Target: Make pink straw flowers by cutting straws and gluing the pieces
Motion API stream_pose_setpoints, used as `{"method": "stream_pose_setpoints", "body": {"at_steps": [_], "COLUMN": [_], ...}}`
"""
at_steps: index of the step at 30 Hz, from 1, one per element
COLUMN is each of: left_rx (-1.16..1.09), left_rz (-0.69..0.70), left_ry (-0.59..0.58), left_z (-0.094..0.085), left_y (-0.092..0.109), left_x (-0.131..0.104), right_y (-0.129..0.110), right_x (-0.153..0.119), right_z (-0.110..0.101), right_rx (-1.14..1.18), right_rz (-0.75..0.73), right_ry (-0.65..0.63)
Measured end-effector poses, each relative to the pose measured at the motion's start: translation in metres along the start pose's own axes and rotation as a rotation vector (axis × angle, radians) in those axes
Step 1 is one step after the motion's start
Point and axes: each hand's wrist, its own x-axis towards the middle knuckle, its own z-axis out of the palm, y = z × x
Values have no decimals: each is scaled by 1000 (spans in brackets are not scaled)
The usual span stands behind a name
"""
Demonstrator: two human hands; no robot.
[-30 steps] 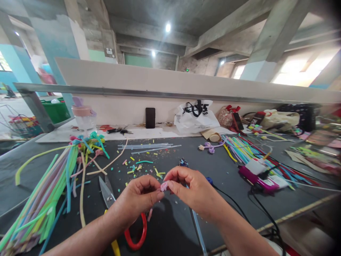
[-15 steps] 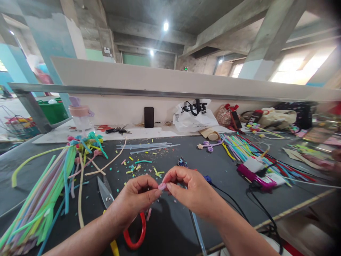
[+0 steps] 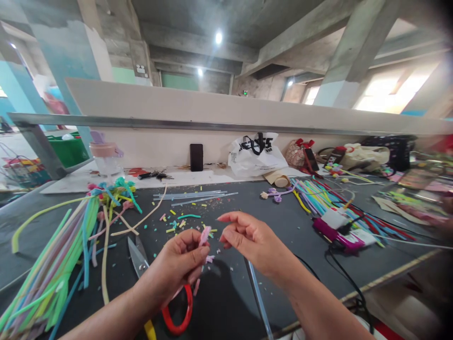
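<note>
My left hand (image 3: 186,257) pinches a small fuzzy pink piece (image 3: 204,234) between thumb and forefinger, its tip sticking up. Beside it, my right hand (image 3: 244,236) is held apart, fingers loosely bent and nothing between them. Partly under my left wrist lie large scissors (image 3: 179,311) with a red and a yellow handle, blades pointing away. Another pink bit (image 3: 210,259) shows just past my left fingertips. A clear rod (image 3: 260,302) lies below my right hand. Small coloured offcuts (image 3: 191,222) are scattered beyond both hands.
Fuzzy coloured stems (image 3: 63,264) lie bundled at left, with more stems (image 3: 318,203) at right. Clear sticks (image 3: 191,194) lie further back. A magenta device (image 3: 338,236) with black cables is at right. A phone (image 3: 196,157), a bottle (image 3: 106,158) and a white bag (image 3: 256,156) stand behind.
My right hand has let go of the pink piece and moved slightly away, its fingers parting. My left hand still holds the piece, now tilted upward.
</note>
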Motion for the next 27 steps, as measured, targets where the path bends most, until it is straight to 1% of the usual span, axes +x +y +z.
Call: {"method": "stream_pose_setpoints", "body": {"at_steps": [4, 7, 12, 14, 16, 18, 20, 22, 25, 27], "left_rx": [-34, -94, -224, -240, -243, -245, -243, -233, -224, -222], "left_rz": [-24, -52, -176, -179, -168, -158, -150, -145, -133, -126], "left_ry": [14, -17, -98, -131, -141, -131, -110, -77, -26, -15], "left_z": [-3, -6, -7, -8, -8, -10, -13, -16, -19, -20], "left_y": [4, 7, 10, 11, 13, 15, 16, 16, 14, 12], "left_x": [-1, 0, 0, 0, 0, 2, 5, 7, 10, 10], "right_y": [3, 7, 18, 23, 27, 30, 31, 31, 32, 34], "right_x": [3, 5, 7, 9, 10, 12, 13, 13, 12, 10], "right_z": [-2, 0, 5, 6, 2, -7, -22, -38, -60, -68], "right_rx": [-38, -121, -291, -346, -417, -524, -677, -861, -1090, -1154], "right_rz": [9, 3, -37, -36, -30, -20, 5, 67, 218, 275], "right_ry": [75, 106, 150, 153, 162, 179, 204, 227, 186, 136]}}
